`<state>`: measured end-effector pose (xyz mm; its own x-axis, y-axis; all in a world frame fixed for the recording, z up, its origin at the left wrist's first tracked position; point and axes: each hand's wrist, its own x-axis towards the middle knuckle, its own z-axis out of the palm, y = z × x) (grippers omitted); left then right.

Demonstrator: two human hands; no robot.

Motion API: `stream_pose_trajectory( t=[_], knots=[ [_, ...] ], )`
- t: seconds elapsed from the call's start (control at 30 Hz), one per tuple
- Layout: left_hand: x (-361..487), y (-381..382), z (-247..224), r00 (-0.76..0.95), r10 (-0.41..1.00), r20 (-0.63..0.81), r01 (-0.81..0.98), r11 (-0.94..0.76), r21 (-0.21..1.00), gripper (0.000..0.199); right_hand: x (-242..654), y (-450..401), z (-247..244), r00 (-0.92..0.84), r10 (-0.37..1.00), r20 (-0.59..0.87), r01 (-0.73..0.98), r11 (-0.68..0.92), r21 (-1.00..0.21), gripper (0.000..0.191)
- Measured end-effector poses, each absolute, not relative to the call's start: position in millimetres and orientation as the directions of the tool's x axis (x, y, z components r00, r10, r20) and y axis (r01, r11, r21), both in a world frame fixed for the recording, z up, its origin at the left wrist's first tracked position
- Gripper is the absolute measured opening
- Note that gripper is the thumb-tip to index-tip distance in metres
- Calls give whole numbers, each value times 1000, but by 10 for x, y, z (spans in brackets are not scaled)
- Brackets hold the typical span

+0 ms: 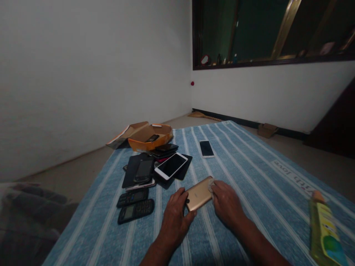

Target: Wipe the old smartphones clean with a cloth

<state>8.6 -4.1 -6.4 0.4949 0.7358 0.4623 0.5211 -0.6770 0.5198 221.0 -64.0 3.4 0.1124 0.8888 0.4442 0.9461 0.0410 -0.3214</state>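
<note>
A gold smartphone point(198, 195) lies back up and slanted in front of me, on a blue striped cloth point(230, 214). My left hand point(176, 218) grips its left end between thumb and fingers. At the other end, my right hand point(226, 201) is closed on a crumpled pale wipe point(211, 183), which touches the phone's right edge. Just beyond, a white smartphone point(171, 166) rests on a pile of dark phones. Another white smartphone point(206, 149) lies alone farther back. Two black keypad phones point(135, 210) sit left of my left hand.
An open orange cardboard box point(151, 138) with a phone inside stands at the back left. A yellow-labelled bottle point(327, 229) is at the right edge. On the floor beyond are a broom point(203, 116) and a small brown carton point(267, 130). White walls and a dark-framed window enclose the corner.
</note>
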Motion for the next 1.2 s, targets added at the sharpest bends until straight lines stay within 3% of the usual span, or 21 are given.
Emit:
stream_pose_trajectory(
  t=[0.13,0.3,0.6,0.93,1.2],
  knots=[
    [82,-31,-71,490,734,470,524,-679,515,47,1861,-687,-4,7,856,517,945,162,-282,39],
    [82,-20,-68,502,731,463,532,-683,501,45,1669,-725,-6,-82,862,500,911,268,-313,37],
    [83,-22,-70,510,716,478,539,-698,471,49,2188,-611,47,119,890,440,938,44,-344,31],
    [86,-6,-93,505,726,467,559,-688,463,46,1727,-712,13,-68,898,435,901,243,-360,42],
    [92,-20,-82,500,731,465,557,-682,474,49,2206,-604,66,134,898,418,934,26,-356,33]
  ],
)
